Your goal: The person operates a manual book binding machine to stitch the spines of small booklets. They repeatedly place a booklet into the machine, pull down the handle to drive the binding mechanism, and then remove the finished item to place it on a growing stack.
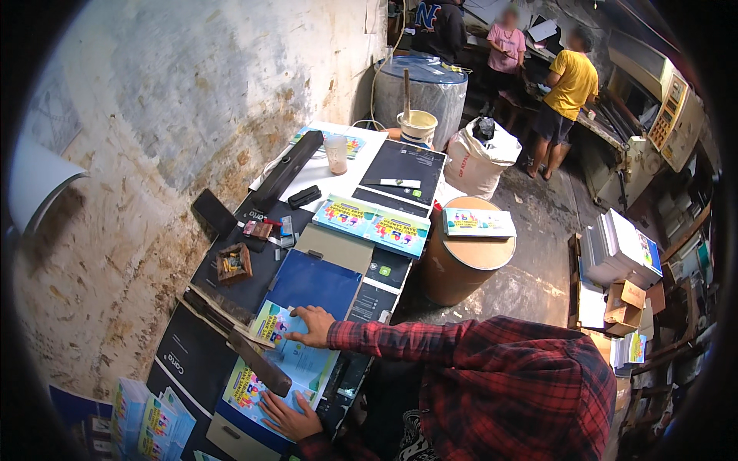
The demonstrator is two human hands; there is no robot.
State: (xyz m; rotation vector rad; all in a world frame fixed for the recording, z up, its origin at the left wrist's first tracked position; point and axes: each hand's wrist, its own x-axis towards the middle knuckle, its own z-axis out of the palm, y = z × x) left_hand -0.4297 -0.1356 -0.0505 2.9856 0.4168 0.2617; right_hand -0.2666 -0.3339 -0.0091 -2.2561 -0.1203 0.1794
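Observation:
Flat on the printed sheets, fingers spread, my left hand (290,416) presses near the lower edge of an opened booklet (304,363) with a light blue page. My right hand (311,326) rests on the booklet's upper part, its fingers apart and slightly bent. Neither hand grips anything. Between them a long dark bar with a blocky end (265,370) reaches across the sheets from the wall side; its exact kind is unclear. Colourful covers show on both sides of it. Just beyond my right hand lies a dark blue board (314,283).
Finished-looking booklets (373,223) lie farther along the table, beside a small tray (234,263), a plastic cup (336,154) and another dark bar (288,169). More booklet stacks (150,422) stand lower left. A brown drum (453,269) carries booklets (478,223). Several people stand at the back.

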